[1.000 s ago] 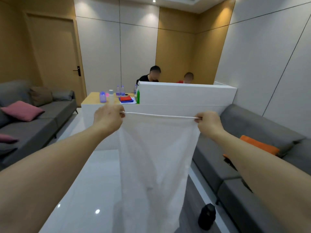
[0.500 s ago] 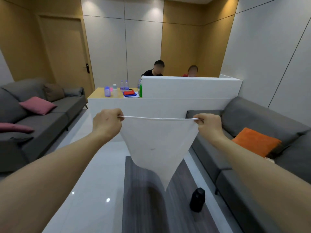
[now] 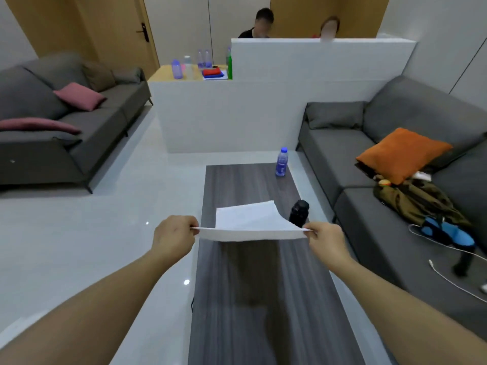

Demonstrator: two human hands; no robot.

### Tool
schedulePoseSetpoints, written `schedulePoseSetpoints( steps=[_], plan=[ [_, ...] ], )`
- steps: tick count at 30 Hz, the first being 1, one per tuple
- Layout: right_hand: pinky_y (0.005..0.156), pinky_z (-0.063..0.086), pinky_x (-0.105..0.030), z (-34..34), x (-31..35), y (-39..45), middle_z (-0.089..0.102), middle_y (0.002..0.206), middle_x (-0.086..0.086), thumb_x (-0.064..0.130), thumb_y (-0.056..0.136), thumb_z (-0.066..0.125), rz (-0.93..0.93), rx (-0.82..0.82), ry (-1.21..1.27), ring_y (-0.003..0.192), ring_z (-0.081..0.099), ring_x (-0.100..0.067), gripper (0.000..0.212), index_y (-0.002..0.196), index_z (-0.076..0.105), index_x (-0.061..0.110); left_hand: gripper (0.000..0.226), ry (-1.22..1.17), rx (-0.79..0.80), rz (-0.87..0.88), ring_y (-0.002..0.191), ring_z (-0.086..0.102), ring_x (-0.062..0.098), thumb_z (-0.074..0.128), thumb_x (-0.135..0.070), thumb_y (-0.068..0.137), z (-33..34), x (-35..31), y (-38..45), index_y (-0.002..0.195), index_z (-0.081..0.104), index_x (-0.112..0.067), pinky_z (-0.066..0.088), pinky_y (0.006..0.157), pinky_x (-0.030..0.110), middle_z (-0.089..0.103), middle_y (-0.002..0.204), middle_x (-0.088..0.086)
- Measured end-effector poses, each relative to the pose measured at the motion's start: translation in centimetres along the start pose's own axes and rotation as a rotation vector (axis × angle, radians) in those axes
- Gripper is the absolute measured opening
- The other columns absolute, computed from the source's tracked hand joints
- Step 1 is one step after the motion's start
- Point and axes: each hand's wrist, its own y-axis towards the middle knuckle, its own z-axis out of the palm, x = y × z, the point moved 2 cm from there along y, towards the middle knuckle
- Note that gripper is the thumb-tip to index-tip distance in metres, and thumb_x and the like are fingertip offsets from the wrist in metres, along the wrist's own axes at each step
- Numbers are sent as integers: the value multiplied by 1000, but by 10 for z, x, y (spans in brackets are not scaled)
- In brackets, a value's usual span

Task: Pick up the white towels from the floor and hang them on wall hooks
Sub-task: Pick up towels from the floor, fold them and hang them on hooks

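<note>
Across the upper half of the frame I see the big furniture: a grey sofa [image 3: 79, 122] at the left with pink cushions, a second grey sofa [image 3: 395, 164] at the right with an orange cushion [image 3: 403, 154], and a white partition [image 3: 276, 101] between them at top centre. No wall hooks show anywhere in this view, so I can't yet say where I'd be heading.

Running down the lower centre is the dark wood coffee table [image 3: 250, 285], with a blue-capped water bottle [image 3: 282, 162] near its far right corner and a black bottle [image 3: 299, 213] closer to me along its right edge.

Just below mid-frame, above the table, hangs the white towel [image 3: 247, 222]. It is stretched flat between my two hands, its near edge pulled taut and its far part billowed up and away from me. I can't tell whether its far corner touches the table.

My left hand [image 3: 175, 237] has its fingers curled in, pinching the towel's left corner. My right hand [image 3: 325, 239] does the same at the right corner, thumb over the cloth.

I judge this cloth to be very light and limp: it floats on air, so it will sag and fold the moment tension drops. It looks thin, unlikely to slip from a firm pinch, and not at all fragile. Corners along one edge seem the best hold, keeping that edge straight for draping over a hook.
</note>
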Motion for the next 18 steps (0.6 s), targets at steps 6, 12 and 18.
schedulePoseSetpoints(
  steps=[6, 12, 18],
  plan=[
    [70, 45, -30, 44, -43, -132, 74, 91, -8, 8, 90, 60, 73, 109, -38, 88, 66, -29, 20, 99, 77, 16, 20, 9, 192, -13, 75, 58, 16, 54, -21, 94, 56, 29, -124, 95, 73, -26, 43, 61, 26, 65, 81, -4],
    [59, 41, -23, 55, -58, -254, 70, 79, 2, 16, 92, 63, 126, 188, -76, 73, 62, -15, 14, 91, 75, 21, 16, -7, 317, -19, 74, 57, 12, 58, -26, 92, 78, 59, -240, 98, 73, -23, 43, 62, 24, 65, 83, -5],
    [63, 46, -26, 54, -56, -294, 71, 86, 0, 15, 95, 59, 189, 227, -104, 76, 61, -16, 17, 95, 75, 19, 17, 9, 330, -10, 79, 60, 16, 58, -27, 91, 73, 73, -277, 93, 74, -25, 51, 69, 28, 67, 85, -4]
  ],
)
